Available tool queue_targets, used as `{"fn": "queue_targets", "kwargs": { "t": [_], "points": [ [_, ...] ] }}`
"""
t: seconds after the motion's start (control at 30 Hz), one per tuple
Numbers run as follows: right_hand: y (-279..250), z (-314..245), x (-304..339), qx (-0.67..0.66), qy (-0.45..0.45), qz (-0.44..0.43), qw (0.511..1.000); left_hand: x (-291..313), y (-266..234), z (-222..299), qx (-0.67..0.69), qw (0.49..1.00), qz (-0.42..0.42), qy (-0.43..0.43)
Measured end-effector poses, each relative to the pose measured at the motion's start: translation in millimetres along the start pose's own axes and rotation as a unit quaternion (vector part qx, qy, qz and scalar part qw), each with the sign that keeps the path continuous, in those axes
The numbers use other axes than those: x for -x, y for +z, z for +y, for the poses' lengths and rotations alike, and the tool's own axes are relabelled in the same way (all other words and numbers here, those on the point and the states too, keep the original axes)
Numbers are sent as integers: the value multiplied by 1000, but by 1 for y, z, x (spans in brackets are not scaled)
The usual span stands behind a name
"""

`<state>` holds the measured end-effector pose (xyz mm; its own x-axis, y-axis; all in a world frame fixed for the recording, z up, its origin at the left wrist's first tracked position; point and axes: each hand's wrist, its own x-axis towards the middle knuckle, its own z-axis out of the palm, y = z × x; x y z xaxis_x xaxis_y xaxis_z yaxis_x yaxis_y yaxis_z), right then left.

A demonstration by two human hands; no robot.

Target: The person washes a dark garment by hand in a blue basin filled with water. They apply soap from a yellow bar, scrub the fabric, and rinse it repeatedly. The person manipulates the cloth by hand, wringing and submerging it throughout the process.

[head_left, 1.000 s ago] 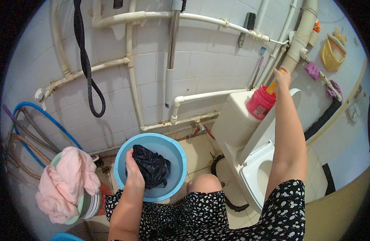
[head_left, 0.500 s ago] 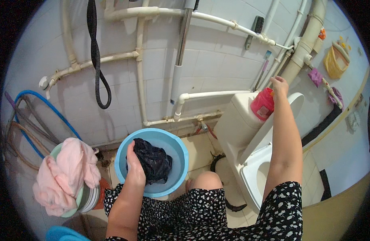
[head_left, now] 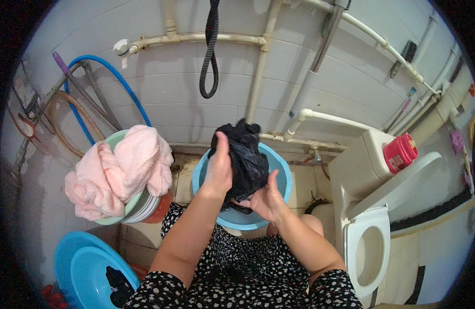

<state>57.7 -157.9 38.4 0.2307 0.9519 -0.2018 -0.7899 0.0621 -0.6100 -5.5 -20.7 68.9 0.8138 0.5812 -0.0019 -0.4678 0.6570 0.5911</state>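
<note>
I see my left hand clenched around the top of a wet, crumpled black cloth garment, while my right hand grips its lower end. The garment hangs above the round blue plastic basin, which stands on the tiled floor beside the white toilet.

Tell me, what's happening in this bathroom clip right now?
A person crouched on the floor holds a dark wet garment in both hands above a blue basin. The left hand grips it high, the right hand lower down. A pink towel lies heaped in a green basin to the left. A red container stands on the toilet tank.
</note>
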Motion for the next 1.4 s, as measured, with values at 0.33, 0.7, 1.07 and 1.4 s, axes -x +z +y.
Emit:
{"fn": "queue_targets", "kwargs": {
  "t": [0.33,0.7,1.07,1.4],
  "points": [
    [1,-43,-41,67,-123,246,959,-12,-31,-24,-177,975,80,-109],
    [25,-43,-33,734,-555,64,386,-2,-42,-53,144,939,-32,-310],
    [6,8,-55,687,-532,110,482,4,-27,-43,133,944,197,-228],
    [1,11,-76,582,-385,265,665,-1,-29,-53,157,934,277,-159]
  ]
}}
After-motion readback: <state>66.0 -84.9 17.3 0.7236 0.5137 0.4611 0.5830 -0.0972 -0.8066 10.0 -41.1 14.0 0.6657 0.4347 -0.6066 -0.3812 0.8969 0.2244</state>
